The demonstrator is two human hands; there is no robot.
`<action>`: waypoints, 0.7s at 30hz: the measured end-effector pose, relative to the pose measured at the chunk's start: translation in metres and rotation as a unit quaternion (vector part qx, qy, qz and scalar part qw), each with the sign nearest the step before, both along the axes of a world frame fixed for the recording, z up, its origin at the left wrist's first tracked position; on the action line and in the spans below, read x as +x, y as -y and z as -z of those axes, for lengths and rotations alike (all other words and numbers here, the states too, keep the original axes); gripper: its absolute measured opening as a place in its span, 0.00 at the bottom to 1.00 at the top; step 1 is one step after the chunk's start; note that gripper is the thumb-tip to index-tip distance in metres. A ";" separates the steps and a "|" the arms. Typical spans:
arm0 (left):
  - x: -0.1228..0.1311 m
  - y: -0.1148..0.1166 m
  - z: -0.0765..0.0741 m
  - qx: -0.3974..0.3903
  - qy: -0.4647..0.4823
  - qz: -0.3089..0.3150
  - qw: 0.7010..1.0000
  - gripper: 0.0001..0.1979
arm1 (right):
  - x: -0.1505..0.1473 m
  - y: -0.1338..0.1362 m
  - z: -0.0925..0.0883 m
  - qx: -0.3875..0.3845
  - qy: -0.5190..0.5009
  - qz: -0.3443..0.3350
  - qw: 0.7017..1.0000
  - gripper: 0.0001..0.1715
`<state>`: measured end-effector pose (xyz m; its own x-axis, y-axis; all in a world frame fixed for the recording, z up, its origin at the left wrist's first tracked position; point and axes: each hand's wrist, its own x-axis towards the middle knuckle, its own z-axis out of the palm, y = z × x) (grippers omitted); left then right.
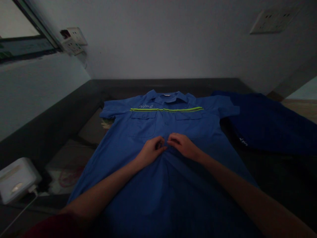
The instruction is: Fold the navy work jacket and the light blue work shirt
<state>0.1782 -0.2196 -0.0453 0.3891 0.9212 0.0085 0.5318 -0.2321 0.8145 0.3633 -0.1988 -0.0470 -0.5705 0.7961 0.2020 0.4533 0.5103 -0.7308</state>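
A blue short-sleeved work shirt with a yellow-green reflective stripe across the chest lies flat, front up, collar away from me. My left hand and my right hand meet at the shirt's centre front, just below the two chest pockets. Both hands have their fingers curled in a pinch on the shirt's front placket, the fingertips almost touching each other. The cloth bunches slightly under them.
A dark navy garment lies to the right of the shirt. A white box-like device with a cable sits at the near left. Wall sockets are at the upper left, and another socket plate at the upper right.
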 end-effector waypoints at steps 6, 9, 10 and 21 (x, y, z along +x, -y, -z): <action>0.002 0.001 0.002 -0.022 0.029 -0.030 0.999 0.05 | 0.000 0.000 -0.003 -0.033 -0.031 -0.004 0.999 0.13; 0.002 0.001 0.002 -0.028 0.042 -0.037 0.998 0.06 | 0.000 0.001 -0.004 -0.028 -0.032 -0.019 0.999 0.14; 0.002 0.000 0.002 -0.032 0.048 -0.034 0.998 0.06 | 0.001 0.000 -0.004 -0.022 -0.029 -0.025 0.999 0.15; 0.001 0.005 0.000 0.031 -0.019 -0.035 0.999 0.06 | 0.007 0.003 -0.005 0.013 -0.011 0.038 0.999 0.08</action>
